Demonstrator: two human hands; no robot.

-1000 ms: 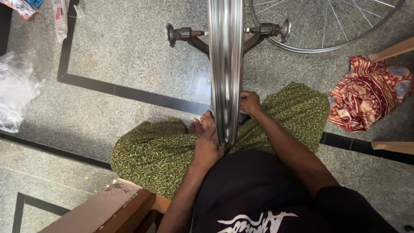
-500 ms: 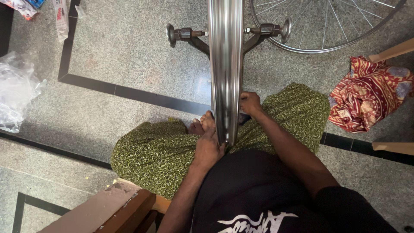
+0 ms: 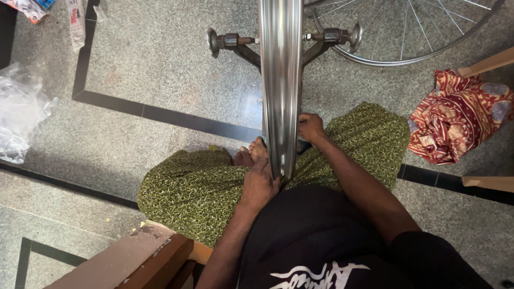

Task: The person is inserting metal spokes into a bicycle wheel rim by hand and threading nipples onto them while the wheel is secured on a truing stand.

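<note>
Two wheel rims (image 3: 280,80) (image 3: 407,32), two hands (image 3: 259,182) (image 3: 310,127), one red cloth (image 3: 455,115), one plastic bag (image 3: 21,109).

Speckled stone floor (image 3: 160,69) bears red cloth (image 3: 455,118) and plastic bag (image 3: 21,112)

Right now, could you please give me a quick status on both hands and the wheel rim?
Left hand and right hand flank the wheel rim, touching it. Rim upright in truing stand. Nothing between.

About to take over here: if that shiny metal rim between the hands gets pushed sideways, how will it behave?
The rim looks like stiff polished metal, so probably rigid and slippery to grip. It sits between the stand's two axle clamps, so a push likely spins it rather than tipping it. The left hand and right hand flank it, which should steady it.
</note>
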